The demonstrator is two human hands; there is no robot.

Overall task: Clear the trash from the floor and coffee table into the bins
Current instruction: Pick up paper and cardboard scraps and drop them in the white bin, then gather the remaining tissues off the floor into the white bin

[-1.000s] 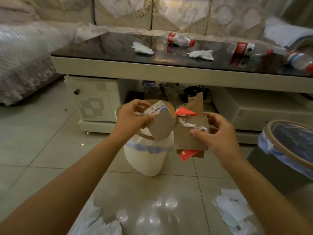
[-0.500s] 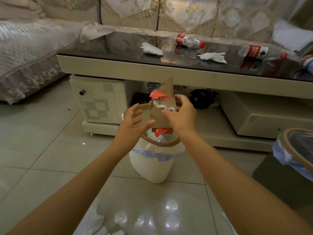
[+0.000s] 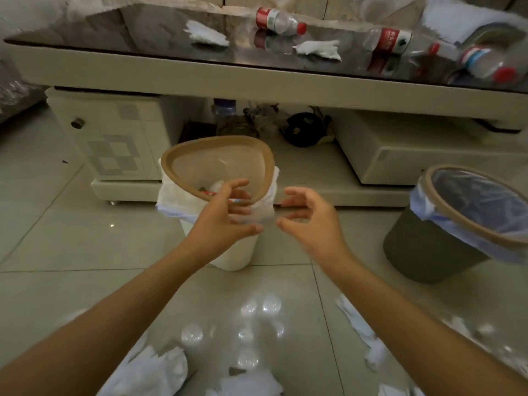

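A white bin [image 3: 228, 252] with a brown rim and a white liner stands on the floor before the coffee table [image 3: 200, 75]; scraps lie inside it. My left hand [image 3: 225, 215] hovers at its near rim, fingers spread and empty. My right hand [image 3: 308, 215] is open beside it, just right of the bin. A grey bin [image 3: 434, 247] with a bluish liner stands at the right. On the dark glass tabletop lie three plastic bottles [image 3: 278, 22] [image 3: 391, 41] [image 3: 491, 64] and two crumpled tissues [image 3: 205, 34] [image 3: 318, 50]. White paper scraps [image 3: 160, 370] [image 3: 360, 327] litter the near floor.
Under the tabletop, a shelf holds a bottle, a black object [image 3: 304, 128] and clutter. A drawer unit [image 3: 114, 138] with a round knob stands left of the white bin. A sofa runs behind the table, and its covered section fills the far left.
Both hands held cardboard pieces and a red wrapper over the white bin; now they are empty and have pulled back toward me. The view has tilted down.
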